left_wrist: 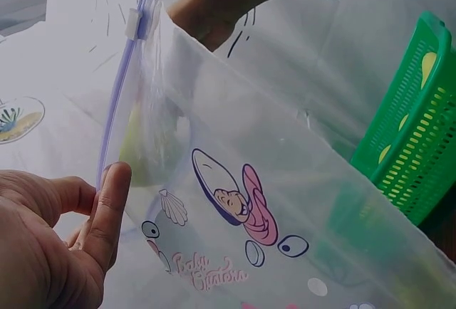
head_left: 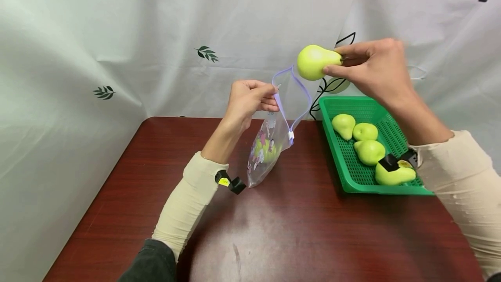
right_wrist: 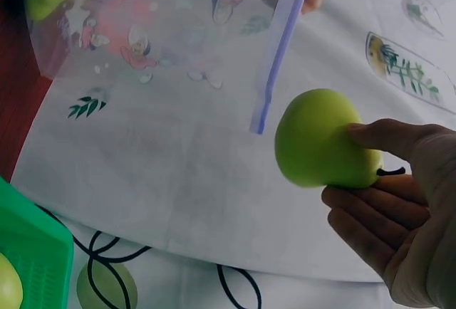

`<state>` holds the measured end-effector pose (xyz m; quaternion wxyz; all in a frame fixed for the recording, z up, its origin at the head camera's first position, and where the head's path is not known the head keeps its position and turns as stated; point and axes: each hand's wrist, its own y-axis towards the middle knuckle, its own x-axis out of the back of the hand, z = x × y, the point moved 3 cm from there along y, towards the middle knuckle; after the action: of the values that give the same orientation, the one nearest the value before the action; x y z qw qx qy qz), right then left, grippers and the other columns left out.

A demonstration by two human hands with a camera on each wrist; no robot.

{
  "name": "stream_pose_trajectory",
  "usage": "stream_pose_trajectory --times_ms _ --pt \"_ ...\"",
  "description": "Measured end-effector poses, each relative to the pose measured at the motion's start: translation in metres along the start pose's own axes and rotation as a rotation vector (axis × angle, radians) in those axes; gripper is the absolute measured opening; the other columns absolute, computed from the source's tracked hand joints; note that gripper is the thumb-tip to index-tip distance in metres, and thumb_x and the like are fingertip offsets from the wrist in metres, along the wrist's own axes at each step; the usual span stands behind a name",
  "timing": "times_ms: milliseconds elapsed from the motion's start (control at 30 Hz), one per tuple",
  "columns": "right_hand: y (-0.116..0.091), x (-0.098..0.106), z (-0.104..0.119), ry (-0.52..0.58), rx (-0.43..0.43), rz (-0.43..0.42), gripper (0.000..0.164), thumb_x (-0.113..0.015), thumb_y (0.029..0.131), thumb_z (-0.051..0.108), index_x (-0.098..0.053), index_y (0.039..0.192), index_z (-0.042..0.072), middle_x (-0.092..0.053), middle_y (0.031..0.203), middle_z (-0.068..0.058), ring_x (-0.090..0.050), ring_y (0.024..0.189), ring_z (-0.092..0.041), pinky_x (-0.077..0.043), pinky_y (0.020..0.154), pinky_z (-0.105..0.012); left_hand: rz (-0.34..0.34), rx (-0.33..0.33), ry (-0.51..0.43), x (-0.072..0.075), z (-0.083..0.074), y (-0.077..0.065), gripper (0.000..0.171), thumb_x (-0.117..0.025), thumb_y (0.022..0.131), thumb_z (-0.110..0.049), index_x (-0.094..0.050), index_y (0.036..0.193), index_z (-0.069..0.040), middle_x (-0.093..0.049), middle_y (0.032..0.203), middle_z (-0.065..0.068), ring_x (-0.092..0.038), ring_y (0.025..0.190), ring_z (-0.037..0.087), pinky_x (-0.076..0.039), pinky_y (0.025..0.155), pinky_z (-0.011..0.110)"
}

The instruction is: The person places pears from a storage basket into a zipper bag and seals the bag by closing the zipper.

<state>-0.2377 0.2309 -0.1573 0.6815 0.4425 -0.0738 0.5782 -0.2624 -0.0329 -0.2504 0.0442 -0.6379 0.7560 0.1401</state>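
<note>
My left hand pinches the purple zip rim of a clear printed zip bag, holding it up over the table with its mouth spread apart. Inside the bag, low down, a yellow-green fruit shows through the film. My right hand grips a yellow-green pear by its narrow stem end, just above and to the right of the bag's mouth. In the right wrist view the pear sits between thumb and fingers, apart from the purple rim. The left wrist view shows the bag's white slider at one end of the rim.
A green plastic basket stands at the right of the dark red table, with several pears in it. A pale curtain with leaf prints hangs behind. My right forearm passes above the basket's right side.
</note>
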Motion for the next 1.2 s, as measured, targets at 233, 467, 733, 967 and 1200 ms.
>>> stream_pose_trajectory --times_ms 233,467,733,967,1200 --pt "-0.003 -0.006 0.008 0.12 0.043 0.029 0.043 -0.096 0.074 0.023 -0.082 0.112 0.009 -0.072 0.075 0.033 -0.073 0.07 0.009 -0.06 0.064 -0.007 -0.001 0.001 0.003 0.0 0.0 -0.001 0.01 -0.07 0.088 0.005 -0.075 0.091 0.013 -0.072 0.066 0.011 -0.07 0.054 0.018 -0.07 0.065 0.042" --pt "-0.006 -0.011 0.01 0.203 -0.023 0.114 0.042 -0.096 0.073 0.021 -0.082 0.111 0.008 -0.078 0.08 0.022 -0.076 0.073 0.002 -0.063 0.065 -0.012 0.007 0.003 -0.001 -0.002 0.0 -0.003 0.018 -0.069 0.089 0.005 -0.071 0.099 0.02 -0.071 0.066 0.011 -0.07 0.052 0.018 -0.07 0.064 0.04" --pt "-0.01 -0.019 0.011 0.126 0.027 0.158 0.041 -0.096 0.074 0.026 -0.083 0.11 0.013 -0.077 0.081 0.025 -0.076 0.074 0.003 -0.063 0.066 -0.011 0.001 0.007 0.006 -0.001 0.001 -0.003 0.016 -0.07 0.088 0.005 -0.072 0.096 0.018 -0.069 0.065 0.011 -0.07 0.052 0.018 -0.07 0.063 0.039" --pt "-0.011 -0.025 0.012 0.051 0.07 0.184 0.041 -0.097 0.072 0.033 -0.084 0.108 0.019 -0.08 0.086 0.016 -0.075 0.074 0.004 -0.061 0.065 -0.009 -0.008 0.01 0.012 -0.001 0.001 -0.003 0.006 -0.07 0.087 0.005 -0.075 0.086 0.007 -0.069 0.064 0.011 -0.071 0.053 0.019 -0.07 0.063 0.04" --pt "-0.011 -0.027 0.014 -0.023 0.114 0.206 0.04 -0.097 0.071 0.039 -0.084 0.106 0.024 -0.082 0.09 0.006 -0.075 0.073 0.003 -0.059 0.062 -0.009 -0.009 0.021 0.002 0.0 0.001 -0.002 0.006 -0.069 0.088 0.006 -0.074 0.087 0.008 -0.069 0.064 0.012 -0.07 0.052 0.019 -0.07 0.061 0.038"
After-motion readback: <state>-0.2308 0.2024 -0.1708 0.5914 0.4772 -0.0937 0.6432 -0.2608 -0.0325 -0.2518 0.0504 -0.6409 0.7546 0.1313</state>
